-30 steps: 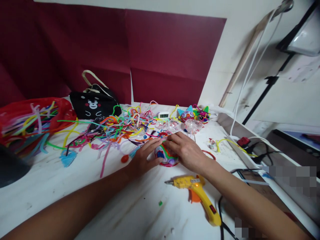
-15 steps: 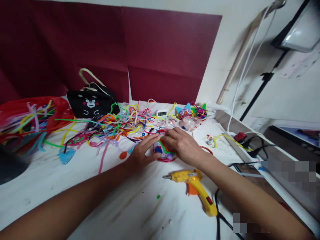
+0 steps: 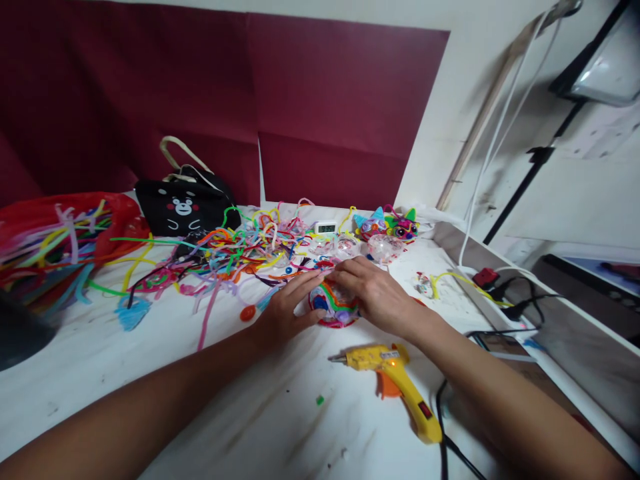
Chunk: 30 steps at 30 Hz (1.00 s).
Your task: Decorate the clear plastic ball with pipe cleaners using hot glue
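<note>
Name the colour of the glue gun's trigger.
The trigger is orange, on a yellow glue gun; it shows best in the head view.

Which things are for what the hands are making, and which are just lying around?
Part of the work, it seems:
- colourful round piece, held by the left hand and right hand
- yellow glue gun, lying close by
- fuzzy strands, probably supplies

Probably just lying about:
- black bag
- small white display
- green scrap
</note>
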Motion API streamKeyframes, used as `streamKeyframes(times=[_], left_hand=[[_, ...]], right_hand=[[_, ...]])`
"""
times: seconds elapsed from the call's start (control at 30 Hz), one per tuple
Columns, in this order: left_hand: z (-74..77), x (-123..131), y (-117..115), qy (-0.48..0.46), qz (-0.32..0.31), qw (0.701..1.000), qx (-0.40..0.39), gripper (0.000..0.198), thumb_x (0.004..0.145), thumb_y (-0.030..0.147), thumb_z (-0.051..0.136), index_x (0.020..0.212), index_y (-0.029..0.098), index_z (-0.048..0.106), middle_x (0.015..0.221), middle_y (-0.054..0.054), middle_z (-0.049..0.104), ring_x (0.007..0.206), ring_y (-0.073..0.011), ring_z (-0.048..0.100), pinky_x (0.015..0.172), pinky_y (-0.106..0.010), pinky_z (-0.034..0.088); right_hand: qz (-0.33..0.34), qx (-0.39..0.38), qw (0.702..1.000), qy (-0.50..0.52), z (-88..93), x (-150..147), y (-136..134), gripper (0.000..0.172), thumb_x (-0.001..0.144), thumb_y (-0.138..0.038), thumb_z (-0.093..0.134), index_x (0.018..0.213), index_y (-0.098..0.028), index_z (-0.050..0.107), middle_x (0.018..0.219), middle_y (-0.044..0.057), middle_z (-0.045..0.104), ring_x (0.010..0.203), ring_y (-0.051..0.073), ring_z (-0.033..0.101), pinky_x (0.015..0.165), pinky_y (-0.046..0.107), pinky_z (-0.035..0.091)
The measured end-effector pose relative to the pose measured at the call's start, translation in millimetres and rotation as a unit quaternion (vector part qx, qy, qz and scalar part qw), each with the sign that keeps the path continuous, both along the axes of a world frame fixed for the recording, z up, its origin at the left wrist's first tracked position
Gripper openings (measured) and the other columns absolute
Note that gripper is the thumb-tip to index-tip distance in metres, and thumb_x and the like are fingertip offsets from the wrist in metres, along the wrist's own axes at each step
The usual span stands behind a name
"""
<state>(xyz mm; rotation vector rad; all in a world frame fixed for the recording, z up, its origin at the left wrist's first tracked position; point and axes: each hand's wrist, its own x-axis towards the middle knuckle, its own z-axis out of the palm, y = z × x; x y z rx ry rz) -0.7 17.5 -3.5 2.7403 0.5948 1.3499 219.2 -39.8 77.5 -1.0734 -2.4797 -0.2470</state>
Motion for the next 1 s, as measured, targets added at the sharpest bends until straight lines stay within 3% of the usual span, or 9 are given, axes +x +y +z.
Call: streamKeyframes(times=[0.2,0.57,1.0], left_hand=[[1.5,0.6,-1.6,0.004,0.001,1.000,0.003,0.050,0.091,0.036,0.060,0.135,0.015,0.050,0.139,-0.016,0.057,0.128,-0.0280,0.057,0.108,-0.043,0.050],[-1.3,-0.3,-1.0,0.010,-0.001,1.000,-0.009,0.053,0.092,0.037,0.059,0.139,0.017,0.046,0.142,-0.013,0.055,0.131,-0.0279,0.054,0.111,-0.042,0.047],[-2.6,-0.8,-1.5,0.013,-0.007,1.000,-0.013,0.060,0.092,0.038,0.057,0.145,0.018,0.036,0.141,-0.016,0.054,0.133,-0.0280,0.051,0.112,-0.045,0.045]], right_hand=[[0.026,-0.017,0.997,0.064,-0.4,7.0,1.8,0.045,0.078,0.006,0.047,0.118,-0.010,0.060,0.105,0.014,0.067,0.101,0.025,0.058,0.089,0.040,0.049],[0.018,-0.004,1.000,0.011,1.7,2.4,0.2,0.037,0.082,0.005,0.049,0.113,-0.010,0.065,0.103,0.014,0.066,0.099,0.026,0.057,0.086,0.038,0.049],[0.019,0.010,1.000,0.001,-0.2,0.8,0.8,0.028,0.091,-0.006,0.047,0.111,-0.009,0.067,0.104,0.015,0.066,0.097,0.027,0.055,0.085,0.041,0.050]])
